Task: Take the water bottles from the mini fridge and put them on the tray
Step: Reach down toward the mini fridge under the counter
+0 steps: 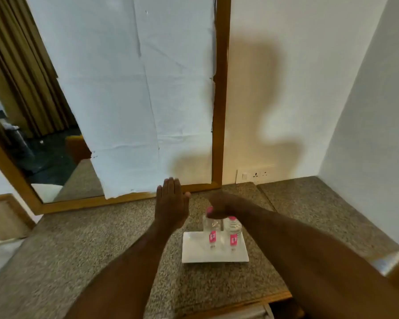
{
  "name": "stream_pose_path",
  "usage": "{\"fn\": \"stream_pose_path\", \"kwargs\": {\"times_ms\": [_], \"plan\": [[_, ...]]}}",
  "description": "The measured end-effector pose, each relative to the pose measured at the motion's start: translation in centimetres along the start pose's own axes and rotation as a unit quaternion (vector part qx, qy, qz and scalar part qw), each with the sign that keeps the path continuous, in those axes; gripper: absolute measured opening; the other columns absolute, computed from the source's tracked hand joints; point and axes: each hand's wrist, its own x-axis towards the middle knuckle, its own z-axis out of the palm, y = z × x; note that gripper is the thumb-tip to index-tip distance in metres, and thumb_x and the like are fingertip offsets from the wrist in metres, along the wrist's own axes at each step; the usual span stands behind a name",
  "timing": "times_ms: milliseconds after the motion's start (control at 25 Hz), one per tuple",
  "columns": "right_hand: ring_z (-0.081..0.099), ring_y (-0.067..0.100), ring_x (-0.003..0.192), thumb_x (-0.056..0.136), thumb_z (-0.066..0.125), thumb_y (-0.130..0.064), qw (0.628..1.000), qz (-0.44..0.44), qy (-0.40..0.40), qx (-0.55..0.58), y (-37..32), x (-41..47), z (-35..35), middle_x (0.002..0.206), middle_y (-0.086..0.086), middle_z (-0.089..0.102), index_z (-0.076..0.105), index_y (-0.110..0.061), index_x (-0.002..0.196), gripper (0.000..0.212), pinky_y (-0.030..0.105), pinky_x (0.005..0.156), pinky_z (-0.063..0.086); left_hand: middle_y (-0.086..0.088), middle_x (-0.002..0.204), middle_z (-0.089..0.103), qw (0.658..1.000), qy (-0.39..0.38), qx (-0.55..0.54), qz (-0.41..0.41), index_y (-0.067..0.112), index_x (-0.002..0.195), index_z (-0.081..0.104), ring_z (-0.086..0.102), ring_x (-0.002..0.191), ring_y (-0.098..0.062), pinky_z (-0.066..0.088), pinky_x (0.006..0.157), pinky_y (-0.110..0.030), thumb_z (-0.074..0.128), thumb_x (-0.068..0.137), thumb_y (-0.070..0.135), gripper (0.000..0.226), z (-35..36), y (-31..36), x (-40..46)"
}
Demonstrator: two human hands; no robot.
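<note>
Two clear water bottles with pink caps and pink labels stand upright on a white rectangular tray [194, 254] on the granite counter. My right hand [221, 204] is closed over the top of the left bottle [211, 233], and its pink cap peeks out beside my fingers. The right bottle [233, 234] stands close beside it, touching or nearly touching my wrist. Left of the bottles, my left hand [171, 203] hovers flat above the counter, fingers together and straight, holding nothing. The mini fridge is out of sight.
A wood-framed mirror [219, 111], mostly covered with white paper, leans along the wall behind the counter [101, 245]. A wall socket [255, 174] sits low on the back wall. A white side wall closes off the right. The counter's wooden front edge [251, 300] runs below the tray.
</note>
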Motion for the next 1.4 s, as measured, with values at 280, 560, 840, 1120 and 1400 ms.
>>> {"fn": "stream_pose_path", "kwargs": {"times_ms": [280, 560, 840, 1120, 1400], "plan": [[0.054, 0.027, 0.115, 0.084, 0.066, -0.001, 0.993, 0.009, -0.096, -0.074, -1.2, 0.9, 1.6, 0.129, 0.012, 0.057, 0.053, -0.011, 0.129, 0.048, 0.039, 0.094, 0.049, -0.026, 0.140, 0.046, 0.997, -0.059, -0.034, -0.031, -0.002, 0.135, 0.038, 0.039, 0.133, -0.038, 0.032, 0.110, -0.052, 0.028, 0.095, 0.041, 0.060, 2.9, -3.6, -3.6], [0.058, 0.024, 0.107, 0.086, 0.067, -0.011, 0.989, -0.029, -0.120, -0.081, -2.0, -3.2, -3.0, 0.118, 0.010, 0.063, 0.061, -0.009, 0.120, 0.035, 0.036, 0.091, 0.048, -0.025, 0.123, 0.055, 0.999, -0.030, -0.025, 0.012, -0.002, 0.124, 0.045, 0.052, 0.116, -0.038, 0.043, 0.098, -0.051, 0.039, 0.095, 0.035, 0.047, 1.9, -3.1, -5.4], [0.065, 0.022, 0.073, 0.080, 0.072, -0.003, 0.983, 0.058, -0.172, 0.012, 3.3, -13.4, -1.6, 0.100, 0.011, 0.066, 0.061, -0.006, 0.115, 0.037, 0.036, 0.066, 0.058, -0.029, 0.119, 0.061, 0.991, -0.080, -0.019, 0.101, -0.006, 0.123, 0.053, 0.058, 0.111, -0.042, 0.049, 0.096, -0.053, 0.040, 0.093, 0.030, 0.048, 4.9, 7.5, -13.5], [0.051, 0.027, 0.068, 0.080, 0.063, -0.007, 0.976, 0.201, -0.079, 0.029, 17.5, -21.4, 11.3, 0.063, 0.002, 0.044, 0.042, -0.014, 0.058, 0.031, 0.032, 0.056, 0.042, -0.025, 0.138, 0.052, 0.943, -0.216, -0.029, 0.252, -0.001, 0.132, 0.050, 0.048, 0.130, -0.039, 0.037, 0.108, -0.052, 0.039, 0.091, 0.034, 0.055, 16.5, 21.5, -13.7], [0.064, 0.030, 0.105, 0.082, 0.068, -0.016, 0.895, 0.421, -0.023, 0.146, 29.8, -21.9, 31.5, 0.115, 0.009, 0.066, 0.063, -0.015, 0.110, 0.029, 0.040, 0.085, 0.052, -0.023, 0.148, 0.039, 0.910, -0.235, -0.083, 0.331, 0.000, 0.138, 0.039, 0.028, 0.142, -0.037, 0.022, 0.117, -0.055, 0.023, 0.094, 0.040, 0.061, 29.0, 29.6, -6.3]]}}
